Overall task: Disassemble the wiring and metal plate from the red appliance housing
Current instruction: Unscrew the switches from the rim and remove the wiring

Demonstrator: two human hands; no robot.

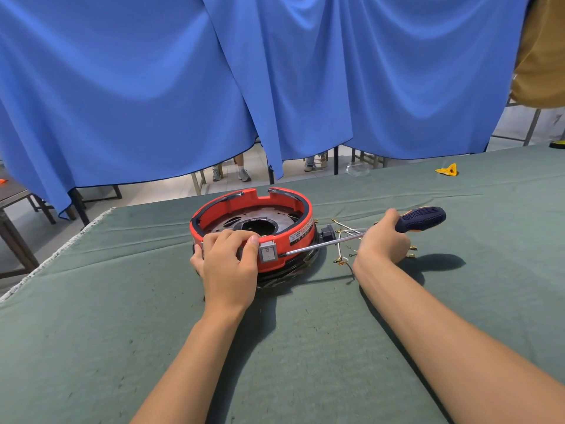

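Housing (pixel 253 231) of red plastic sat upside down on the green cloth-covered table (pixel 122 301), a ring with the metal plate (pixel 241 223) still seated inside it and a grey rocker switch (pixel 268 253) on its near wall. The left hand (pixel 227 264) gripped the housing's near rim just left of the switch, fingers curled over the edge, thumb against the outer wall. To the right of the housing the right hand (pixel 382 240) was clenched round a screwdriver (pixel 367 232) where shaft meets handle; its dark blue handle pointed away from the housing. The shaft ran long and nearly level leftward, its tip meeting the housing's wall just right of the switch. Loose white wiring (pixel 348 237) with brass terminals lay on the cloth beside a black socket (pixel 327 233) at the housing's right flank, partly under the right hand. Judging from this, the tool's axis lined up to pry the switch from its right edge, and the left hand, nearer, would brace against that push.
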